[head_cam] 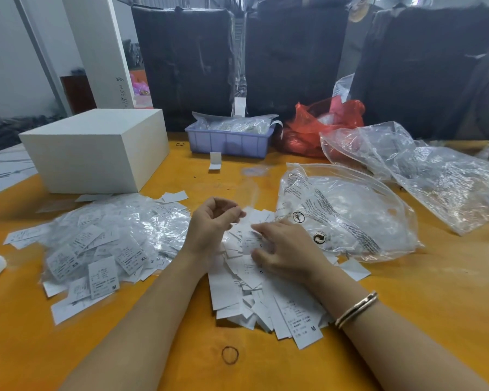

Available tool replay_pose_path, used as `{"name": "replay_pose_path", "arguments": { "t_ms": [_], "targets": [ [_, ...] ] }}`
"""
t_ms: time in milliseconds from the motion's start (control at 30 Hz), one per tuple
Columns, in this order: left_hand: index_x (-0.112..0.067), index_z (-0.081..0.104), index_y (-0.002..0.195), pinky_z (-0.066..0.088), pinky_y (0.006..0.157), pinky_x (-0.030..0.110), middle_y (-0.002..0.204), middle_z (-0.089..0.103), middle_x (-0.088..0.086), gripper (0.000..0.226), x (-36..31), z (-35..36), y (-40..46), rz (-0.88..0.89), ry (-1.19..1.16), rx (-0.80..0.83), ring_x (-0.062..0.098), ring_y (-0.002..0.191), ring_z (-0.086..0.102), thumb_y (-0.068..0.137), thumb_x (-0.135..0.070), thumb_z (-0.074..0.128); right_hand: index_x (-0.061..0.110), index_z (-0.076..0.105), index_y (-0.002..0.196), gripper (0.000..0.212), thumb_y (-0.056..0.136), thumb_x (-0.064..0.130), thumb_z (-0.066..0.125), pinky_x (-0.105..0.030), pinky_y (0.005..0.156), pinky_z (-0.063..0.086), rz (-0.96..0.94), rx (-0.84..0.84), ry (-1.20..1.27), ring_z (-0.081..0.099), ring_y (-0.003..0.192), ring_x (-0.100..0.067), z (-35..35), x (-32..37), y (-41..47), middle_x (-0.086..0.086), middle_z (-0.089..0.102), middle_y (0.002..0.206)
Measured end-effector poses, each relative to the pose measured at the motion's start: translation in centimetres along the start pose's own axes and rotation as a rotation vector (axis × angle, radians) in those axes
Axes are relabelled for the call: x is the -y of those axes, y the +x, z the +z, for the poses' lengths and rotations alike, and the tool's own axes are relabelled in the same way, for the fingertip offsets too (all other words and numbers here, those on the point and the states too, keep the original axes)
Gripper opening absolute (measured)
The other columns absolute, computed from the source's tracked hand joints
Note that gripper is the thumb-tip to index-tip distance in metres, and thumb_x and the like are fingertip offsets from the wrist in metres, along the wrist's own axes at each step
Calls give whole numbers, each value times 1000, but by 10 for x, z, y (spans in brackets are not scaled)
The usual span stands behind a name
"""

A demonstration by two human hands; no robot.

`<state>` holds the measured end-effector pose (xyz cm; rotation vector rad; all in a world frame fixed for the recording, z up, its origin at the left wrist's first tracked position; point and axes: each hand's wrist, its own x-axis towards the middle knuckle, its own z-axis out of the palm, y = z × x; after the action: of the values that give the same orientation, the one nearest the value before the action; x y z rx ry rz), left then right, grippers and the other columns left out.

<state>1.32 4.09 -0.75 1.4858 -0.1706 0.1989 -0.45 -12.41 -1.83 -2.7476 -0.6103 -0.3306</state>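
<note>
A heap of loose white size labels (266, 292) lies on the orange table (153, 348) in front of me. My right hand (287, 249), with a bangle on its wrist, lies on top of the heap. Its thumb and fingertips curl around one label marked S (250, 244). My left hand (212, 221) is raised just left of it, fingers curled, and seems to pinch a small clear bag (249, 193) that shows only as a faint blur. To the left lies a pile of labels packed in small clear bags (110, 244).
A white box (96, 148) stands at back left and a purple tray (229, 139) of bagged items at back centre. A red plastic bag (322, 122) and large clear plastic bags (350, 210) fill the right. A rubber band (229, 355) lies near the front edge.
</note>
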Motion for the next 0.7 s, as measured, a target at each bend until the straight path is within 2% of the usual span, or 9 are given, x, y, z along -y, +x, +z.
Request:
{"name": "replay_pose_path", "arguments": {
  "t_ms": [133, 267, 367, 467, 567, 633, 700],
  "targets": [
    [-20, 67, 90, 46, 60, 10, 73, 67, -7, 13, 1, -2, 3, -20, 6, -70, -1, 66, 59, 92, -12, 57, 26, 59, 121, 38, 90, 44, 49, -32, 97, 32, -51, -99, -78, 50, 112, -14, 0, 2, -3, 7, 63, 119],
    [-19, 66, 90, 48, 62, 11, 79, 70, -6, 9, 3, -1, 3, -31, 4, -79, 0, 71, 62, 92, -18, 58, 19, 66, 108, 27, 90, 36, 56, -35, 91, 38, -51, -188, 60, 55, 102, -17, 2, 3, -1, 3, 67, 107],
    [-13, 62, 92, 52, 67, 15, 82, 73, -3, 6, 3, 0, 3, -44, -19, -62, 5, 76, 67, 93, -16, 57, 11, 67, 100, 20, 86, 24, 65, -32, 82, 45, -1, -286, 333, 60, 91, -19, -1, 1, 0, -2, 69, 98],
    [-10, 58, 90, 53, 65, 16, 79, 73, 1, 3, 3, -1, 3, -41, -49, -71, 8, 71, 68, 90, -7, 60, 19, 64, 97, 13, 85, 17, 67, -33, 70, 55, 109, -307, 662, 64, 80, -16, -5, -6, 1, -3, 69, 95],
    [-14, 58, 91, 52, 66, 16, 81, 71, -2, 10, 2, -1, 3, -53, -52, -59, 5, 73, 66, 88, -5, 63, 25, 62, 93, 19, 86, 7, 64, -35, 67, 55, 260, -293, 1065, 62, 76, -20, -8, -12, 2, -20, 67, 91],
    [-17, 60, 93, 52, 69, 19, 87, 68, 0, 16, 2, -1, 3, -71, -67, -46, 9, 79, 64, 86, -4, 65, 20, 64, 95, 23, 86, -1, 61, -26, 67, 55, 318, -322, 1246, 65, 75, -18, -9, -15, 3, -19, 67, 88],
    [-19, 61, 98, 51, 69, 21, 90, 65, 2, 22, 1, -1, 3, -88, -95, -21, 13, 82, 62, 86, -1, 64, 12, 64, 104, 25, 86, -5, 60, -19, 65, 52, 320, -339, 1262, 67, 72, -14, -8, -17, 4, -13, 69, 83]
  ]
}}
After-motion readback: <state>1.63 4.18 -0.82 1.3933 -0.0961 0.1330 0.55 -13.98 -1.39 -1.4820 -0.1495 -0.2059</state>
